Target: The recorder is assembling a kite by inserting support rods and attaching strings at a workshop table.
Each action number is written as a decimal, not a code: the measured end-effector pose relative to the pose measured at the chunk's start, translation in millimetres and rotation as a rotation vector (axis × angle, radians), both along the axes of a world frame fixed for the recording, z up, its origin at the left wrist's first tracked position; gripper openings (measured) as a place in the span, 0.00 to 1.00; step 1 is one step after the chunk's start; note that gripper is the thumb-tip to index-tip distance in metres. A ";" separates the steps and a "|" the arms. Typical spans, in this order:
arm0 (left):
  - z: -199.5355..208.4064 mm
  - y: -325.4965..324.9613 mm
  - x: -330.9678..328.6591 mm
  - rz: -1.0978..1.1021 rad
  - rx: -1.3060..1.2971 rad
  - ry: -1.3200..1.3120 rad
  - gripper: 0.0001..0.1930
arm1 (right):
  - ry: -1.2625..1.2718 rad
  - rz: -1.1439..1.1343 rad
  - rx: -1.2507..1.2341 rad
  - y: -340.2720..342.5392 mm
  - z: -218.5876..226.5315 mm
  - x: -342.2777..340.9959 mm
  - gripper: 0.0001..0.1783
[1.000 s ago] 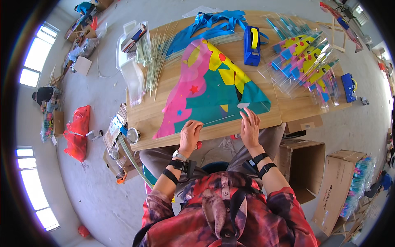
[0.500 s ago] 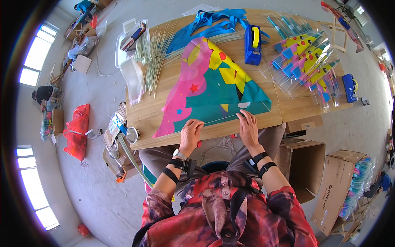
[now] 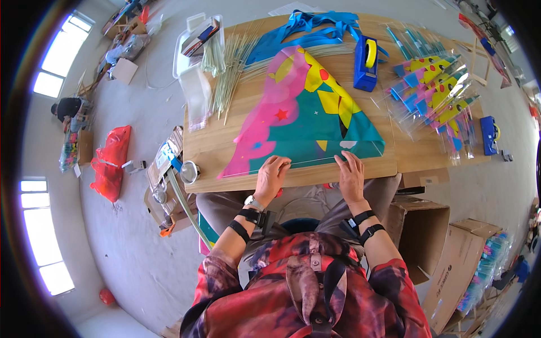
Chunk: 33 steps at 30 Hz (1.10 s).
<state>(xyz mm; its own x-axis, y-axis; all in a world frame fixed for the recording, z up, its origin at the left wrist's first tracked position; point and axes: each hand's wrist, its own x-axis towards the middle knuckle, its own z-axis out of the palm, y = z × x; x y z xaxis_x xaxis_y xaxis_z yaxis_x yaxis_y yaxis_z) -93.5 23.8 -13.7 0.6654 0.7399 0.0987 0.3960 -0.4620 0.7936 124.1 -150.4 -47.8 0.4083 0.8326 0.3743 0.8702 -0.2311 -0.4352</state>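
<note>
A triangular kite sheet [image 3: 304, 127] in pink, teal and yellow lies flat on the wooden table in front of me. Along its near edge runs a thin white rod [image 3: 315, 164]. My left hand [image 3: 273, 177] is closed, its fingertips pinching the rod at that edge. To the right, the fingers of my right hand [image 3: 351, 174] are stretched out and lie on the same edge, apart from one another. What is under the fingertips of either hand is partly hidden.
Pale thin sticks [image 3: 231, 70], blue ribbon straps [image 3: 307, 28] and a blue tape dispenser [image 3: 366, 70] are beyond the sheet. Packed kites [image 3: 431, 93] lie at right, near a second dispenser [image 3: 489, 136]. A metal cup [image 3: 190, 172] stands at the left corner; an open carton [image 3: 420, 231] is at lower right.
The view has shifted, so the table sits farther right and slightly higher. My left hand stays pinched on the edge; my right hand's fingers remain stretched along it. The sheet lies as before.
</note>
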 end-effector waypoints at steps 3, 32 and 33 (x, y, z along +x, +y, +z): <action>0.9 2.3 0.3 -0.010 -0.012 -0.005 0.09 | -0.015 0.002 -0.018 -1.2 -1.7 0.2 0.23; 10.0 25.9 5.3 -0.138 0.053 0.141 0.10 | -0.012 -0.037 0.032 -1.1 -1.8 -0.1 0.21; 10.8 27.9 6.2 -0.156 0.050 0.167 0.11 | -0.016 -0.034 0.035 -1.4 -1.4 0.2 0.21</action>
